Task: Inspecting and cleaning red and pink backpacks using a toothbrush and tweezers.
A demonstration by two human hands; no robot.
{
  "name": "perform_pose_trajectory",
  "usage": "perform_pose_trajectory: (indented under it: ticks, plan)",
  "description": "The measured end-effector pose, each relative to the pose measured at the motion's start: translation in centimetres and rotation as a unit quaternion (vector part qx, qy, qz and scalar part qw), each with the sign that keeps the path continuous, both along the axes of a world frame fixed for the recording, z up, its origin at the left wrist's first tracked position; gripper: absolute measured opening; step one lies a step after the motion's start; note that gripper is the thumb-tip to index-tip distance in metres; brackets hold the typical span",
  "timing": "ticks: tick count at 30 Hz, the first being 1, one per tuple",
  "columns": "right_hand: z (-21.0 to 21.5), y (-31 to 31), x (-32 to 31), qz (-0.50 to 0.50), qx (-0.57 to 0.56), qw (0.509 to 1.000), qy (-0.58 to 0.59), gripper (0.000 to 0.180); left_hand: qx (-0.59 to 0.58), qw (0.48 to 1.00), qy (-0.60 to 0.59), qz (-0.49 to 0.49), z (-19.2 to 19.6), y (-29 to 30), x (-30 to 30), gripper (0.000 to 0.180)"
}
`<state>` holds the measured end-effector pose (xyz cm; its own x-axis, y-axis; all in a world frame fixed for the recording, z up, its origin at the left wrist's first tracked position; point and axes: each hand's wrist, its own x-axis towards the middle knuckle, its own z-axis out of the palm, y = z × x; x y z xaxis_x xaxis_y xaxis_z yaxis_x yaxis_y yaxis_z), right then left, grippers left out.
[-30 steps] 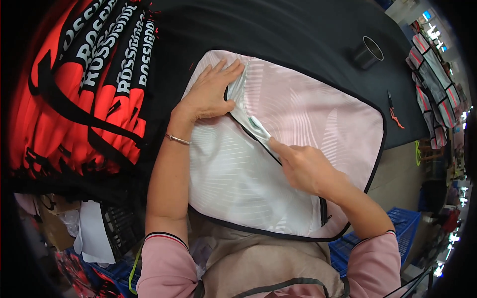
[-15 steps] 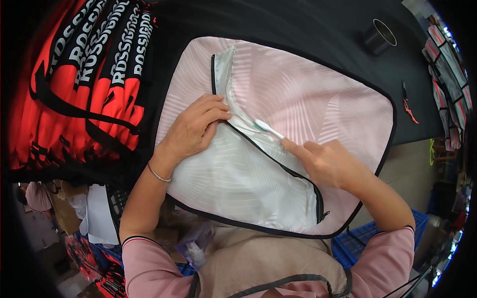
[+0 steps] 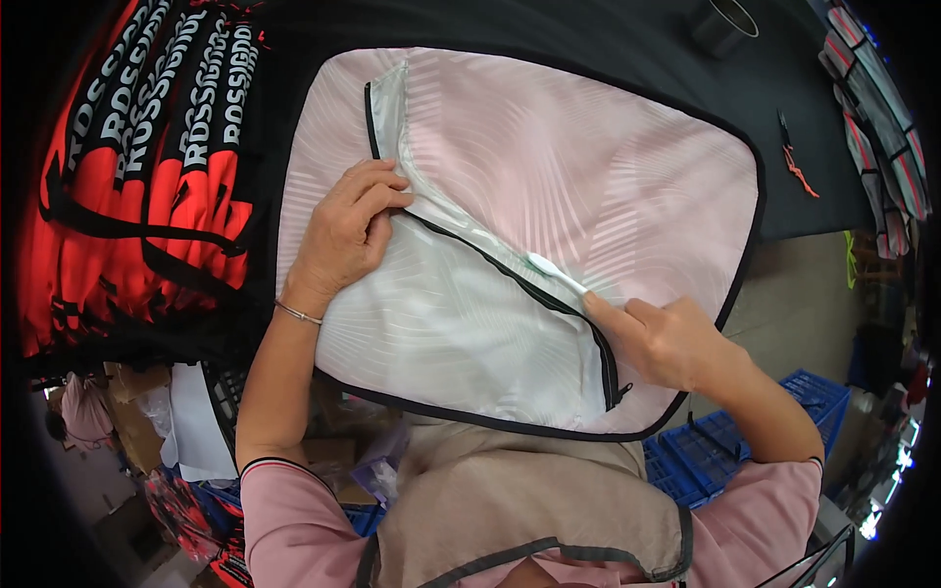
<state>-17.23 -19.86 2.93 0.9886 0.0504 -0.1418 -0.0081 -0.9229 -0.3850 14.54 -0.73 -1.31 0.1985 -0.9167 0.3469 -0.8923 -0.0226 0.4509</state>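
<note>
A pale pink patterned fabric piece with black edging [image 3: 676,196] lies before me. A black zipper [image 3: 520,284] runs slantwise across it, opened, with silvery lining [image 3: 390,108] showing along its upper side. Below the zipper the fabric is whitish and shiny. My left hand [image 3: 348,225] is closed on the zipper's edge near its upper end, fingertips over the lining. My right hand [image 3: 671,338] grips a white toothbrush [image 3: 559,274], its head touching the lining strip beside the zipper. The zipper pull [image 3: 619,394] sits at the lower right end.
Red and black bags [image 3: 167,196] are stacked at the left. On the black table covering stand a dark metal cup [image 3: 723,29] and small snips with an orange cord [image 3: 796,162]. Grey bundles [image 3: 872,127] lie far right; a blue crate [image 3: 701,451] is below the table.
The toothbrush in my right hand has moved down and right along the lining strip. My left hand keeps about the same place on the zipper edge. The whole view has shifted slightly.
</note>
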Motion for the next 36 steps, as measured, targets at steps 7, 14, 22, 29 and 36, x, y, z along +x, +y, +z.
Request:
perform_pose_trajectory:
  ticks: [7, 14, 22, 29, 36]
  plan:
    - [-1.8, 0.6, 0.2, -0.037, -0.015, 0.997, -0.066, 0.059, 0.004, 1.0, -0.011, 0.002, -0.4, -0.4, -0.1, 0.028]
    - [-1.3, 2.2, -6.9, -0.071, -0.014, 0.997, -0.036, 0.061, 0.005, 0.999, -0.035, 0.009, -0.2, 0.1, -0.2, 0.026]
    - [-2.0, 3.1, -6.1, -0.087, -0.002, 0.994, -0.07, 0.068, 0.065, 0.99, -0.114, -0.056, 4.0, -3.2, -6.5, 0.034]
    - [-1.2, 3.5, -8.8, -0.15, -0.002, 0.988, -0.044, 0.066, 0.122, 0.958, 0.01, -0.259, 0.9, -3.5, -14.0, 0.032]
    - [-3.1, 3.5, -6.1, -0.125, 0.001, 0.989, -0.082, 0.062, 0.033, 0.952, 0.046, -0.302, -0.4, -2.7, -14.2, 0.027]
